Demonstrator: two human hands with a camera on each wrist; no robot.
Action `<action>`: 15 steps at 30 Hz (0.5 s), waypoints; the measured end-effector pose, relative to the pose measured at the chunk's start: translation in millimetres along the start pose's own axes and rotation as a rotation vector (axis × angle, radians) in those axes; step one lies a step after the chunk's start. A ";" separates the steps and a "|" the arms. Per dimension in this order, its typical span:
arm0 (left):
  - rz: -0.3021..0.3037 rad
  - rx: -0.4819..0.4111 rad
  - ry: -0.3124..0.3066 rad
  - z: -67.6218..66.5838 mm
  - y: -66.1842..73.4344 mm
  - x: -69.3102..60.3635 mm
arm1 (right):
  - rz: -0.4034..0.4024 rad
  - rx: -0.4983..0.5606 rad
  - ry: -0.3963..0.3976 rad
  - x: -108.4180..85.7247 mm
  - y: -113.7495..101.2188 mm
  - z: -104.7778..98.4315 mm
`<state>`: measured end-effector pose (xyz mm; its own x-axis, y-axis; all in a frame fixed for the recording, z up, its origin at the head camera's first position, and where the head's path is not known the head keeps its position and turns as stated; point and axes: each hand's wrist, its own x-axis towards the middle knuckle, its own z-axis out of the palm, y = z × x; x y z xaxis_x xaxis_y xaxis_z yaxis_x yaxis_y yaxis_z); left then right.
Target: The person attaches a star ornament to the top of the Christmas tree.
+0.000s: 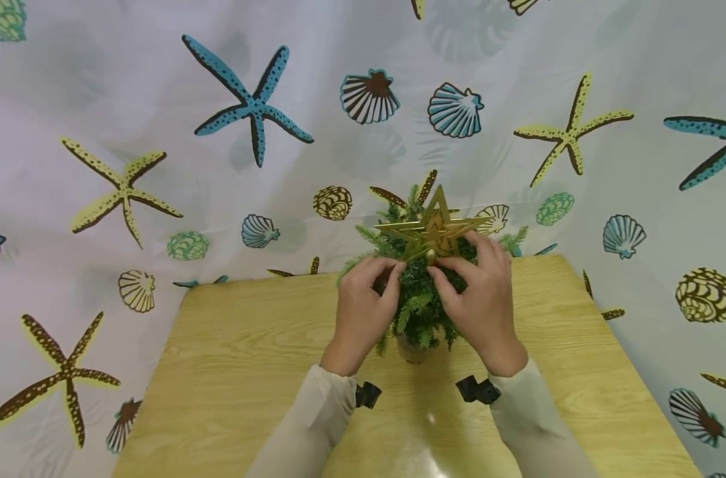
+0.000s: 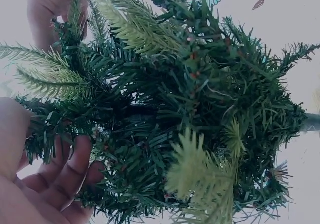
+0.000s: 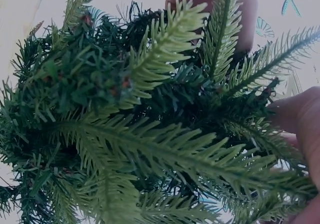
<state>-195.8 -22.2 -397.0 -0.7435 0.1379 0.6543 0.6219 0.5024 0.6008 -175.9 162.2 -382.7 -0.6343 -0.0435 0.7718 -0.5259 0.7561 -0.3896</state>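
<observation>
A small artificial Christmas tree (image 1: 417, 309) stands in a pot (image 1: 413, 352), topped with an openwork gold star (image 1: 436, 232). My left hand (image 1: 365, 302) is at the tree's left, thumb and forefinger together just below the star. In the left wrist view, its fingers (image 2: 65, 179) curl about a green branch (image 2: 45, 129). From the right, my right hand (image 1: 484, 305) pinches at a small gold ornament (image 1: 431, 255) beneath the star. Needles and fingers hide the exact contact. Green sprigs (image 3: 165, 149) fill the right wrist view, the right thumb at its edge.
The tree is near the back edge of a wooden table (image 1: 249, 372). Behind it hangs a pale curtain (image 1: 315, 40) printed with starfish and shells. Black wrist cameras (image 1: 478, 390) sit at both cuffs.
</observation>
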 end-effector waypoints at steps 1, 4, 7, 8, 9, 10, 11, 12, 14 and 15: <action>0.001 -0.008 0.005 -0.1 0.3 0.6 | 0.000 0.005 0.009 -0.1 -0.6 -0.6; -0.002 -0.028 0.013 -0.6 0.5 1.7 | -0.001 0.017 0.032 -1.2 -1.8 -2.9; -0.007 -0.042 0.006 -1.1 -0.4 1.9 | -0.003 0.043 0.043 -2.5 -3.4 -6.6; -0.008 -0.042 0.001 -1.3 -0.8 1.6 | -0.003 0.052 0.040 -3.0 -3.2 -7.9; -0.007 -0.042 -0.005 -1.7 -1.0 1.2 | -0.004 0.061 0.036 -3.5 -3.0 -9.3; -0.004 -0.041 -0.010 -2.2 -1.2 0.7 | -0.003 0.072 0.032 -4.0 -2.7 -10.6; 0.000 -0.037 -0.015 -2.7 -1.3 0.1 | -0.004 0.082 0.026 -4.6 -2.0 -11.9; 0.007 -0.031 -0.017 -3.2 -1.5 -0.5 | -0.006 0.094 0.022 -5.4 -1.2 -13.1; 0.021 -0.021 -0.022 -4.1 -1.9 -2.3 | -0.007 0.117 0.021 -8.1 0.9 -15.2; 0.032 -0.015 -0.024 -4.7 -1.9 -3.0 | -0.010 0.126 0.023 -9.8 1.9 -16.5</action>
<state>-193.5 -27.6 -398.0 -0.7287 0.1742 0.6623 0.6489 0.4846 0.5866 -161.3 174.8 -382.6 -0.6162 -0.0347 0.7868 -0.6003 0.6674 -0.4407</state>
